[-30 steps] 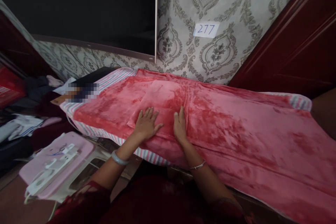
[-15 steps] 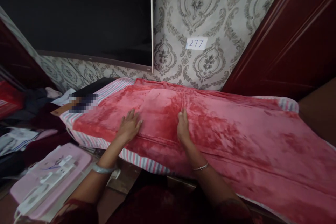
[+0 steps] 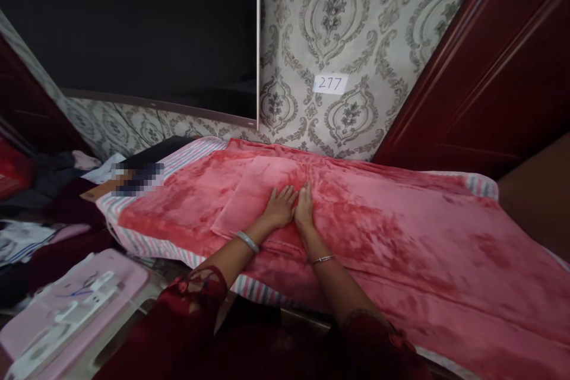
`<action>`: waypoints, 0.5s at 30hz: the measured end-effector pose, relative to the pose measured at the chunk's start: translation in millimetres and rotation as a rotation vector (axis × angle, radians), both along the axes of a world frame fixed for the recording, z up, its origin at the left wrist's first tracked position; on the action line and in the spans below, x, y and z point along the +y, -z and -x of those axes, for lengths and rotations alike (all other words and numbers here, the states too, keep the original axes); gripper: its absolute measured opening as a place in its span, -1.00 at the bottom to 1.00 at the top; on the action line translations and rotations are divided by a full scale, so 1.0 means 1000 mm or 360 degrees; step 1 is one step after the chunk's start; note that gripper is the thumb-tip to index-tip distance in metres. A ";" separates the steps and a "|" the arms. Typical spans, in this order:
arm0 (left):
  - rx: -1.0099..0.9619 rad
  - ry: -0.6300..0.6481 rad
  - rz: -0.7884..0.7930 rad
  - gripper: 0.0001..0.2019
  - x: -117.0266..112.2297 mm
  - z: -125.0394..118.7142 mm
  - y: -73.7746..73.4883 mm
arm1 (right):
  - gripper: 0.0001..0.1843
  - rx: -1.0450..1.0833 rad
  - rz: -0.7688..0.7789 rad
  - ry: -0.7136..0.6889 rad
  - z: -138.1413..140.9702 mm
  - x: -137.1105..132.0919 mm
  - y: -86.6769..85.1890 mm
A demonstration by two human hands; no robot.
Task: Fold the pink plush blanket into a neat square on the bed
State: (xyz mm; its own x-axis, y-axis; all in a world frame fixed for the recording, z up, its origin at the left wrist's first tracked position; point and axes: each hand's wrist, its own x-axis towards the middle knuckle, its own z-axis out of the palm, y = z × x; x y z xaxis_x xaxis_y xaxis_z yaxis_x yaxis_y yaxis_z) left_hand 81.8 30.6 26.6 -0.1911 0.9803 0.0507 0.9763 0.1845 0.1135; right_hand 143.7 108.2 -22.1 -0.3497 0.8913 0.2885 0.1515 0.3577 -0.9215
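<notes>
A long red and pink plush blanket (image 3: 423,231) lies spread over a striped sheet (image 3: 262,291), with a raised layer of its cloth (image 3: 249,193) overlapping left of centre. My left hand (image 3: 280,206) rests palm down on that layer, fingers stretched out and pointing away from me. Beside it, my right hand (image 3: 304,208) stands on its edge against the blanket with straight fingers, at a crease in the plush. The two hands touch or nearly touch. Neither one grips the cloth. My palms are hidden from view.
A large dark television screen (image 3: 155,29) is on the patterned wall, near a paper marked 277 (image 3: 330,84). At lower left, a white power strip (image 3: 66,320) lies on a pink stool-like surface (image 3: 120,267). Clothes (image 3: 22,237) are piled at left; dark red wood panelling (image 3: 481,95) stands right.
My left hand has moved right across the blanket, up to my right hand. A layer of plush now shows a distinct left edge. My right hand has stayed nearly in place.
</notes>
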 end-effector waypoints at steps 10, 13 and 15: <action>0.0018 -0.0511 0.0176 -0.25 -0.044 0.067 -0.010 | -0.02 0.0453 0.0112 0.0000 0.004 0.003 0.004; -0.0042 -0.0654 0.0237 -0.23 -0.069 0.093 -0.007 | 0.00 0.0456 0.0139 0.0022 0.004 0.003 0.002; -0.0087 -0.0669 0.0262 -0.23 -0.082 0.103 -0.006 | 0.00 0.0473 0.0147 0.0028 0.006 0.002 0.003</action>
